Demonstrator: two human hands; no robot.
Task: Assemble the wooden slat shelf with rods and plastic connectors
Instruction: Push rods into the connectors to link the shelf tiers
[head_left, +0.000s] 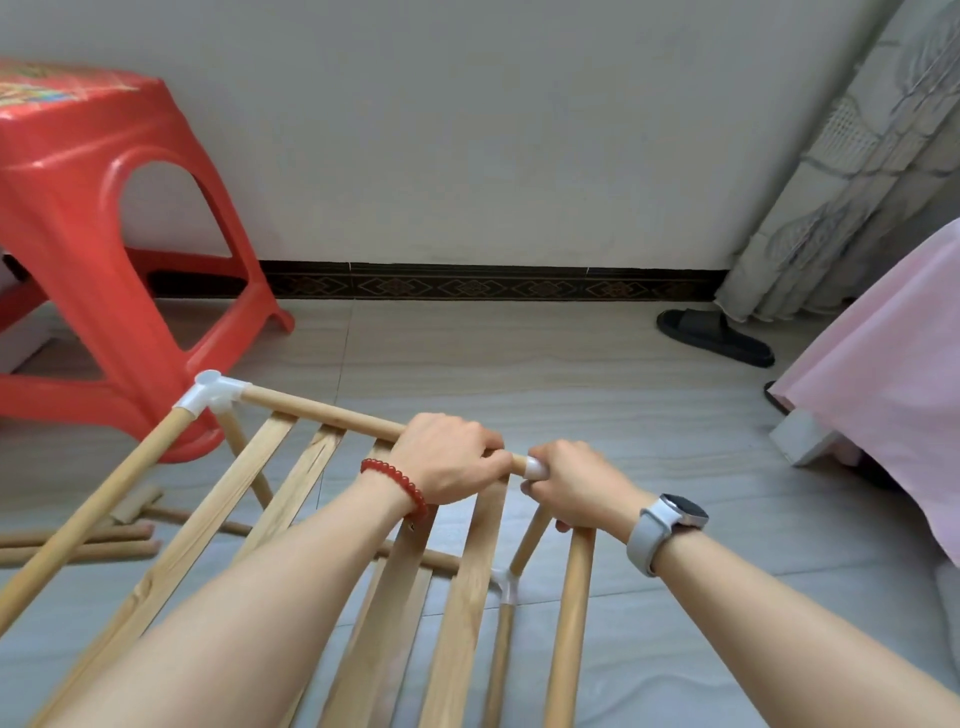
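Observation:
A partly built wooden shelf fills the lower middle, with several flat slats (291, 488) running toward me under a top rod (322, 413). My left hand (449, 457), with a red bead bracelet on its wrist, is closed around the right part of that rod. My right hand (576, 483), with a watch on its wrist, grips a white plastic connector (536, 467) at the rod's right end. A side rod (571, 623) and a leg rod (530, 540) run down from under that hand. Another white connector (215, 392) joins the far left corner, and a third connector (506, 584) sits lower down.
A red plastic stool (93, 249) stands at the left, close to the shelf's corner. Loose rods (78, 545) lie on the tiled floor at the lower left. A black slipper (714, 335) lies by the curtain, and a pink cloth (893, 364) hangs at the right.

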